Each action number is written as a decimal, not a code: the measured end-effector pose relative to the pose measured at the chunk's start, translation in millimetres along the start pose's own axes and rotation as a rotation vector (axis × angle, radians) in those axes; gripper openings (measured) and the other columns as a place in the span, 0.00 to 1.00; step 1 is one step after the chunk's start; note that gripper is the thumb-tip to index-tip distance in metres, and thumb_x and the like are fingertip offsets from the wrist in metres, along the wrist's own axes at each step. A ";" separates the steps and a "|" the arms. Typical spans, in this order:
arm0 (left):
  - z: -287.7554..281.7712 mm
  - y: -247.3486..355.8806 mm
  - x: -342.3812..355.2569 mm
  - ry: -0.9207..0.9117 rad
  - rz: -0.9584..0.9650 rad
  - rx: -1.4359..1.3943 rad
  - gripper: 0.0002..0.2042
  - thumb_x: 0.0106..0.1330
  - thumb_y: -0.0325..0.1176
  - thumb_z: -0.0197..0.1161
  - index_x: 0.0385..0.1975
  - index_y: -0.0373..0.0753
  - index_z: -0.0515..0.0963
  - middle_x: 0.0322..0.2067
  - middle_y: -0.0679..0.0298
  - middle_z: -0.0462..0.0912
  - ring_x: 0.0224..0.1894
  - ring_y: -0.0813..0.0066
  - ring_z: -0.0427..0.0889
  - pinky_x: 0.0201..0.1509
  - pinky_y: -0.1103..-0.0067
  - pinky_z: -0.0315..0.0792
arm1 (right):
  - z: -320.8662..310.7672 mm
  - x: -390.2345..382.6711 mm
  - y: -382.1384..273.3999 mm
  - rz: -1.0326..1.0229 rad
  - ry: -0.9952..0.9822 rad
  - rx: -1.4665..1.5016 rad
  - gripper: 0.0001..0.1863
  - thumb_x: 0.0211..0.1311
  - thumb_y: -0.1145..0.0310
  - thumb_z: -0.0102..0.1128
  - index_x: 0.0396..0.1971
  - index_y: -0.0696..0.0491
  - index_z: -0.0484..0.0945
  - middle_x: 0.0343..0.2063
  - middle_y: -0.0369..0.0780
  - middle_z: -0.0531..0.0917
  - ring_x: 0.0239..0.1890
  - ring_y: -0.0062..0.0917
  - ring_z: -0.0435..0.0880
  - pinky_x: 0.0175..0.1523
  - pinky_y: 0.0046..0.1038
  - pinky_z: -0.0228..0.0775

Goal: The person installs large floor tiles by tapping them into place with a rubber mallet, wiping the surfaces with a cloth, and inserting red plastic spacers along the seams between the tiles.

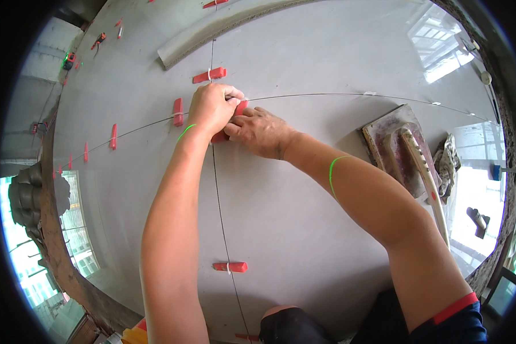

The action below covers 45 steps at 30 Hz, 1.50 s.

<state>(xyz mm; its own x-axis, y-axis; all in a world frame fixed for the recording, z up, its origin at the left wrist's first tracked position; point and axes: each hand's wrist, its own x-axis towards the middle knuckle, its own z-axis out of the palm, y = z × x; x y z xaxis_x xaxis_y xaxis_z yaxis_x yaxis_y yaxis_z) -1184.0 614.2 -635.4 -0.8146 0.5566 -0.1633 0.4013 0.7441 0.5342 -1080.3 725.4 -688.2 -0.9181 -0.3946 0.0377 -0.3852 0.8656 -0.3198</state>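
Where the joints between large grey floor tiles (304, 172) cross, my two hands meet. My left hand (211, 108) is closed, its fingertips pinched by the seam; what they hold, if anything, is hidden. Beside it, my right hand (262, 133) has its fingers curled on a red tile leveling wedge (218, 137), largely covered by them. A second red wedge (242, 107) shows between the hands. Close by, more red wedges sit in white clips: one beyond my hands (210, 75), one left of them (178, 112).
A notched trowel (393, 146) lies on the right, beside a crumpled cloth (446, 163). A wedge (230, 267) sits on the near joint. White clips (370, 93) line the right seam. A long pale strip (223, 28) lies at the far side; a tape measure (69, 61) is far left.
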 end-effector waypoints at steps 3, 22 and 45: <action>1.9 -6.9 -2.0 0.006 0.032 -0.020 0.08 0.63 0.27 0.62 0.38 0.40 0.87 0.35 0.54 0.87 0.37 0.63 0.86 0.46 0.72 0.79 | 0.5 -3.4 -1.2 0.053 0.015 0.120 0.12 0.67 0.70 0.47 0.48 0.47 0.74 0.45 0.36 0.79 0.54 0.31 0.75 0.62 0.34 0.65; -10.4 -21.3 -0.5 -0.197 0.148 -0.027 0.26 0.54 0.11 0.47 0.52 0.37 0.80 0.47 0.57 0.81 0.56 0.65 0.80 0.58 0.74 0.72 | 18.0 -13.1 -22.8 0.349 0.236 0.210 0.12 0.72 0.56 0.47 0.47 0.44 0.76 0.45 0.44 0.69 0.51 0.36 0.70 0.59 0.37 0.66; -2.5 -20.5 -2.3 -0.150 0.148 -0.040 0.20 0.56 0.16 0.57 0.48 0.41 0.83 0.46 0.61 0.82 0.50 0.61 0.81 0.54 0.71 0.76 | 16.8 -14.0 -26.1 0.439 0.376 0.306 0.26 0.63 0.60 0.63 0.59 0.51 0.68 0.48 0.44 0.73 0.52 0.40 0.75 0.55 0.39 0.71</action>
<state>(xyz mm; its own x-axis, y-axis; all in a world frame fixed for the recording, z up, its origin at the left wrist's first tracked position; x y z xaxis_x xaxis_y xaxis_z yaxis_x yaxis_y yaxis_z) -1191.4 596.7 -643.9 -0.6752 0.7098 -0.2010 0.4927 0.6367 0.5932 -1055.8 703.2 -696.3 -0.9756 0.1578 0.1528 0.0257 0.7729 -0.6341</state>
